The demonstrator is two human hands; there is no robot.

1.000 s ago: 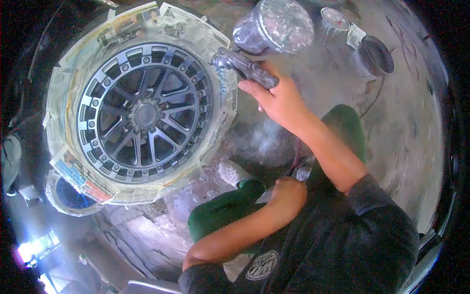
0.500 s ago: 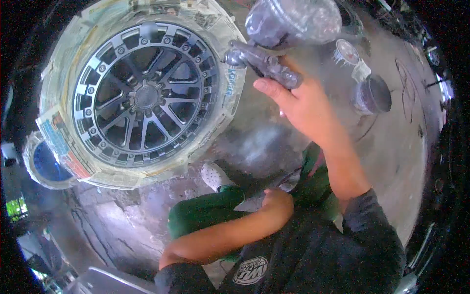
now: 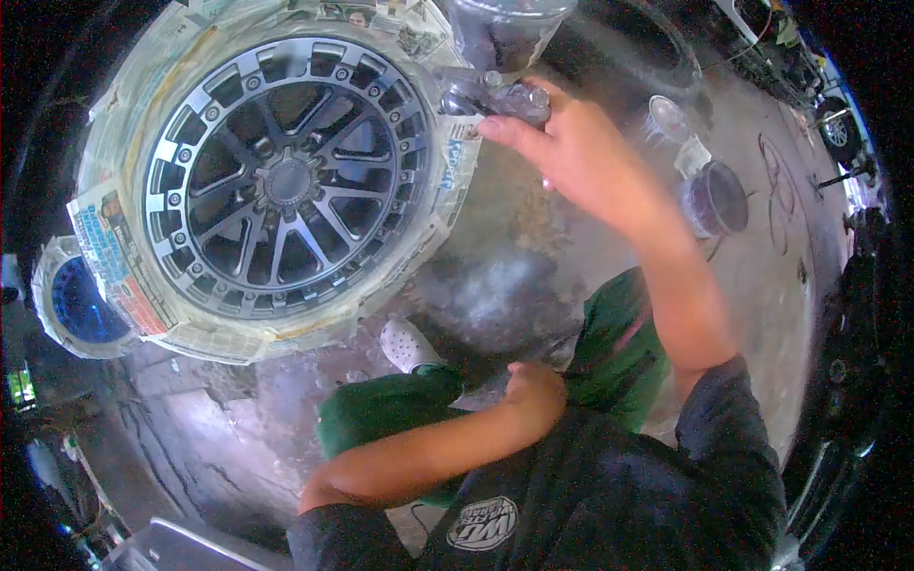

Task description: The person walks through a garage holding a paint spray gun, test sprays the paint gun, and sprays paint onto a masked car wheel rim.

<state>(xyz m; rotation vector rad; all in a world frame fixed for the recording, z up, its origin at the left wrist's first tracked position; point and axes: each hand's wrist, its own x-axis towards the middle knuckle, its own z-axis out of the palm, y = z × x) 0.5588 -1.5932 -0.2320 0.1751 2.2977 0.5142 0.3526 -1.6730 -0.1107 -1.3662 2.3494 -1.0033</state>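
Observation:
My right hand (image 3: 581, 143) is wrapped round a paint-smeared spray gun (image 3: 495, 98), with the thumb along its back. A large cloudy cup (image 3: 509, 33) shows just above the gun, at the top edge of the view. The nozzle points left at the upper right rim of a grey, multi-spoke wheel (image 3: 288, 181), apart from it. Newspaper masking (image 3: 124, 257) surrounds the wheel. My left hand (image 3: 536, 388) rests low between my legs, bent at the wrist; most of its fingers are hidden, and I cannot see anything in it.
Left of the wheel stands a smaller round piece with a blue centre (image 3: 86, 303) and a papered rim. To the right on the stained concrete floor are a dark paint-smeared tin (image 3: 719, 198) and a round lid (image 3: 669, 116). A dark tyre (image 3: 633, 48) lies behind.
My right hand and the spray gun have moved left and slightly up, closer to the wheel's rim. The cup has shifted left with them. My left hand has stayed low in nearly the same place.

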